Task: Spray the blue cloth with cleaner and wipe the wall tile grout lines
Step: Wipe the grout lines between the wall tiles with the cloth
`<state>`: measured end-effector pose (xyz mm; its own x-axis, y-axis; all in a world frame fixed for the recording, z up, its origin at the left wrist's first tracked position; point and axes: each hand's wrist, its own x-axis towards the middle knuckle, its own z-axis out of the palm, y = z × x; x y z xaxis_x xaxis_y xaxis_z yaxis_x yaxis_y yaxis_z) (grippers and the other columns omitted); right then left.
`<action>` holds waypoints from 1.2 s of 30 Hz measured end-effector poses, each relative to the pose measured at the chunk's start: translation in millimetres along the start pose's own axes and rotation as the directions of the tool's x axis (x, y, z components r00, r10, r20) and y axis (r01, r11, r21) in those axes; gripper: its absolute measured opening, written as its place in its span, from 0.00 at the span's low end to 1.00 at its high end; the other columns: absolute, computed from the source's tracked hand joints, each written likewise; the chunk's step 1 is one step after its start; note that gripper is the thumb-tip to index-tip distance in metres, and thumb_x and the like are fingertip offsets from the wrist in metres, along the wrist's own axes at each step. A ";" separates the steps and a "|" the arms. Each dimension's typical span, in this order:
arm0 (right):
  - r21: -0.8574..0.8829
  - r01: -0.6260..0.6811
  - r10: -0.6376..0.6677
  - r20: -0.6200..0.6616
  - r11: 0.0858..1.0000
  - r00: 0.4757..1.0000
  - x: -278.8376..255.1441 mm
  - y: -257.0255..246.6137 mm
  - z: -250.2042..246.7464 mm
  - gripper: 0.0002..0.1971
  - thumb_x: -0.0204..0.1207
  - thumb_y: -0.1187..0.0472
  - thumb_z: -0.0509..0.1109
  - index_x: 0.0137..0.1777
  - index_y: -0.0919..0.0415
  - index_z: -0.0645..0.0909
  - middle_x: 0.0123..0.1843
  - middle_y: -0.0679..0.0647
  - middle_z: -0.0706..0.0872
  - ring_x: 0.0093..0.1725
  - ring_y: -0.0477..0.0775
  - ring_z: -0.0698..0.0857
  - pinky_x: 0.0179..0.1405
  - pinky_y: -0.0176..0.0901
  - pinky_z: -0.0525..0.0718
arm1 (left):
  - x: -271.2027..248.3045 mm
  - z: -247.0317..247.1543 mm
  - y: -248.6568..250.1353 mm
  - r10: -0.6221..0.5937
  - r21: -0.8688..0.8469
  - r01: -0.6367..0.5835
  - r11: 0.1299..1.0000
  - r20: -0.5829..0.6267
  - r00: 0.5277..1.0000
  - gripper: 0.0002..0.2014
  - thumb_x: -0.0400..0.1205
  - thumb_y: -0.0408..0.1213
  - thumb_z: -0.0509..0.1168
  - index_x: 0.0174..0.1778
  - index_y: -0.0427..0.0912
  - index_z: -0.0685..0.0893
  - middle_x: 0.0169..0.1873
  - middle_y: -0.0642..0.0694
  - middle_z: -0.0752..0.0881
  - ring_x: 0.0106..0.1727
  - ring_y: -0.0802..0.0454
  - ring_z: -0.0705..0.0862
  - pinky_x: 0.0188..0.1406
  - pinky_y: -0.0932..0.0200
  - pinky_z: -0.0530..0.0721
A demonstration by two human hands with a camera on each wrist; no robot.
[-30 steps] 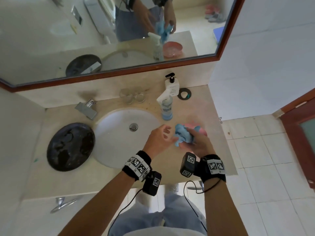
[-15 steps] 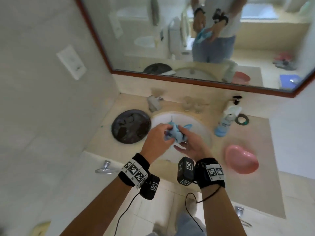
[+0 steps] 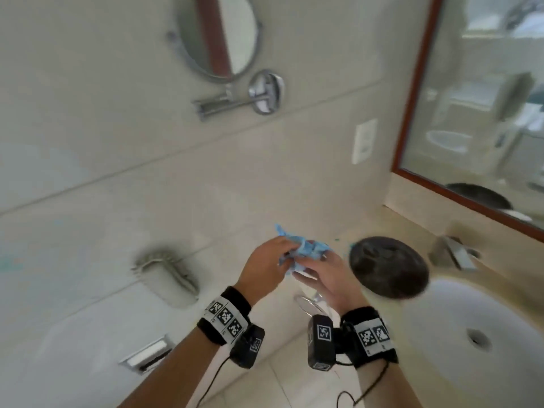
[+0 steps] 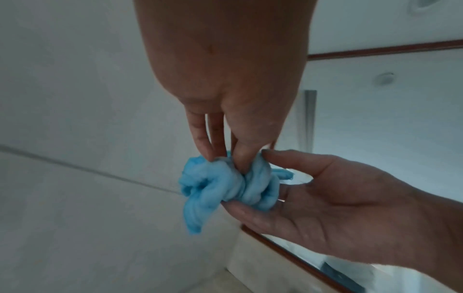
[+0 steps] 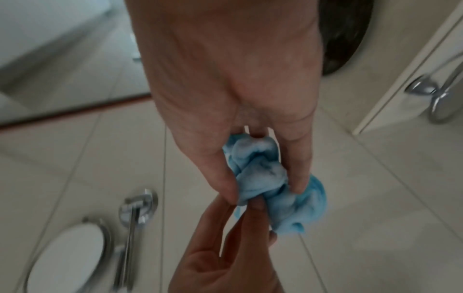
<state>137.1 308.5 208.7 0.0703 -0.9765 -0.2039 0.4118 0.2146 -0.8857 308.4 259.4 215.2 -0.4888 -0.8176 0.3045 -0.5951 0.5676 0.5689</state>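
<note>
Cloth: a crumpled blue fabric cloth [image 3: 306, 248] is held between both hands before the beige tiled wall [image 3: 147, 178].
Left hand [image 3: 266, 267]: fingertips pinched on it.
Right hand [image 3: 329, 278]: fingers curled around it.

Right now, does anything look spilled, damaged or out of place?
Small blue-green specks lie on the counter by the wall, behind the blue cloth, which both hands hold bunched. I cannot tell what they are. Nothing else stands out.

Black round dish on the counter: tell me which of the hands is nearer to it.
Right. The right hand, holding the blue cloth, is just beside the black round dish; the left hand grips the cloth from the far side, farther off.
</note>
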 end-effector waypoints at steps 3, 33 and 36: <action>-0.010 0.017 -0.016 0.136 1.000 0.991 32.7 -7.5 55.8 0.15 0.81 0.71 0.73 0.66 0.64 0.84 0.61 0.65 0.92 0.63 0.63 0.92 0.69 0.60 0.87 | -12.2 -59.2 -31.3 -0.056 0.101 0.062 0.993 -0.069 0.996 0.23 0.83 0.27 0.66 0.74 0.46 0.86 0.71 0.54 0.86 0.70 0.54 0.84 0.72 0.58 0.80; 0.318 0.358 -0.462 0.373 0.878 0.804 14.1 -96.1 453.7 0.33 0.65 0.62 0.87 0.69 0.60 0.78 0.63 0.60 0.90 0.62 0.63 0.91 0.65 0.71 0.89 | -140.2 -421.6 33.3 0.069 0.327 0.258 0.909 -0.729 0.681 0.23 0.88 0.21 0.56 0.72 0.42 0.87 0.69 0.51 0.88 0.69 0.59 0.85 0.72 0.63 0.81; 0.342 0.454 -0.555 0.310 0.823 0.772 -3.3 -107.3 493.4 0.34 0.62 0.60 0.87 0.67 0.58 0.79 0.63 0.58 0.90 0.62 0.63 0.91 0.64 0.74 0.88 | -169.7 -452.8 35.5 0.116 0.294 0.223 0.929 -0.807 0.578 0.21 0.89 0.24 0.58 0.73 0.44 0.86 0.68 0.52 0.88 0.65 0.59 0.87 0.65 0.67 0.82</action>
<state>541.0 278.0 510.2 0.1072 -0.8796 0.4635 0.6813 -0.2746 -0.6786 659.1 374.5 529.7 0.1632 -0.4851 0.8591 -0.8497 0.3733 0.3722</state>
